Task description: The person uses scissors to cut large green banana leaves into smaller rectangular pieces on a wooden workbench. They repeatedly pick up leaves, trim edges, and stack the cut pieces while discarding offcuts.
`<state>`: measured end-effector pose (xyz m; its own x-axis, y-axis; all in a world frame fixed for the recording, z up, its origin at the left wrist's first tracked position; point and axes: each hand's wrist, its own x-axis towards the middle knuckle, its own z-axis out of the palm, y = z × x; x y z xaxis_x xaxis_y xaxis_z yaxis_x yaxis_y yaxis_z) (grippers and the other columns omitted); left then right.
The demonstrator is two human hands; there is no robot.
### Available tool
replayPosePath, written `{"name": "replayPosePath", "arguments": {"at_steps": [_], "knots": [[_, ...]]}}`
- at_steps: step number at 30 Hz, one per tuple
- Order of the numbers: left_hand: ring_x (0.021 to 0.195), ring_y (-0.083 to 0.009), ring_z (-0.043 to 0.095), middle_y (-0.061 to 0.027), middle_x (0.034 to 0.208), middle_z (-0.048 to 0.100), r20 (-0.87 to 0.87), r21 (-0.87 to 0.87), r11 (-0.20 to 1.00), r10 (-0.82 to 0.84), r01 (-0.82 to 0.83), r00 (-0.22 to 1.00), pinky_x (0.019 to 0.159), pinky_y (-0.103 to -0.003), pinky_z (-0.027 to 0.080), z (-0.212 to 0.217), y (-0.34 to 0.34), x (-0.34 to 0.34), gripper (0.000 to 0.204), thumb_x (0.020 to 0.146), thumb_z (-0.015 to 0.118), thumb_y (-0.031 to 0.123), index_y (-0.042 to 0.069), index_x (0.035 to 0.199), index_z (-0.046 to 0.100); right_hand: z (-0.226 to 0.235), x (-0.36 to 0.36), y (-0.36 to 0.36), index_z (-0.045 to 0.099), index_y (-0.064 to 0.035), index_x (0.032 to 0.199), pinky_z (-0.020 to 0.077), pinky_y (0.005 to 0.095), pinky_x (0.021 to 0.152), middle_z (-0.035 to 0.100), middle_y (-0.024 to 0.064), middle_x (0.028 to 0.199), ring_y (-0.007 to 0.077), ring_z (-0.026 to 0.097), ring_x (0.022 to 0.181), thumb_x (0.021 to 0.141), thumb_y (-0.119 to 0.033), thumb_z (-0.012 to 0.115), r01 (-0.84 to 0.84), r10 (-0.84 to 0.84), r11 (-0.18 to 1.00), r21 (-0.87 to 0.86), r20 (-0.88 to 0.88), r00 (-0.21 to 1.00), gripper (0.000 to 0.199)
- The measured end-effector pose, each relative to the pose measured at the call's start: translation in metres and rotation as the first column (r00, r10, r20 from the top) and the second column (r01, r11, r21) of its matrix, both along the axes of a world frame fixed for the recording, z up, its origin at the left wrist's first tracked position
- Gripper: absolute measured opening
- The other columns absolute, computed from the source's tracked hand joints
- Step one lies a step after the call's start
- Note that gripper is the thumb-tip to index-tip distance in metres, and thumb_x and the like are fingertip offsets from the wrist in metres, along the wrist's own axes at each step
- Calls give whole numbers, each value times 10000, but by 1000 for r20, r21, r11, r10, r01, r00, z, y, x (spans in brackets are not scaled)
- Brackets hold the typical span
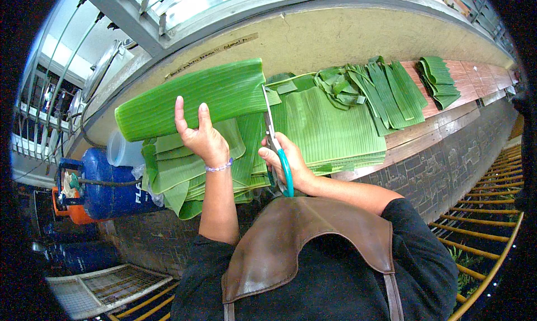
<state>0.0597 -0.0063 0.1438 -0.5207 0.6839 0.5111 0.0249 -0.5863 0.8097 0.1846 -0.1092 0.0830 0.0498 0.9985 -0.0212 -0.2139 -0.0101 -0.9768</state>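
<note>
My left hand (204,137), with a beaded bracelet on its wrist, holds up a broad piece of banana leaf (151,111). Two of its fingers show in front of the leaf; the others are hidden behind it. In my right hand (293,161) is a pair of scissors (287,173) with teal handles, pointing away from me. The blades stand upright at the right edge of the raised leaf. Below and beyond both hands lies a wide stack of flat banana leaf pieces (330,128).
Leaf scraps (338,89), narrower strips (394,94) and a folded leaf bundle (438,83) lie along the wooden bench (467,75) to the right. A blue jug (114,181) and a clear plastic tub (120,150) stand left. A yellow wall (335,36) runs behind; yellow railings (484,223) rise at right.
</note>
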Motion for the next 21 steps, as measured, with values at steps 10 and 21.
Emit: {"name": "replayPosePath", "arguments": {"at_steps": [10, 21], "knots": [[1158, -146, 469, -65, 1339, 490, -142, -11, 1000, 10, -11, 990, 989, -294, 371, 1, -7, -1, 519, 789, 653, -111, 32, 1270, 522, -8, 4, 19, 499, -45, 1089, 421, 257, 542, 545, 17, 734, 90, 495, 621, 892, -397, 625, -15, 14, 999, 48, 27, 1000, 423], [1214, -187, 467, -84, 1340, 513, -201, 9, 1000, -2, 4, 980, 1034, -316, 348, 1, -14, 4, 525, 781, 666, -97, 29, 1272, 530, 9, -1, 9, 503, -62, 944, 419, 260, 505, 503, 1, 671, 96, 494, 580, 893, -368, 630, 46, -48, 999, -23, -105, 993, 336]]}}
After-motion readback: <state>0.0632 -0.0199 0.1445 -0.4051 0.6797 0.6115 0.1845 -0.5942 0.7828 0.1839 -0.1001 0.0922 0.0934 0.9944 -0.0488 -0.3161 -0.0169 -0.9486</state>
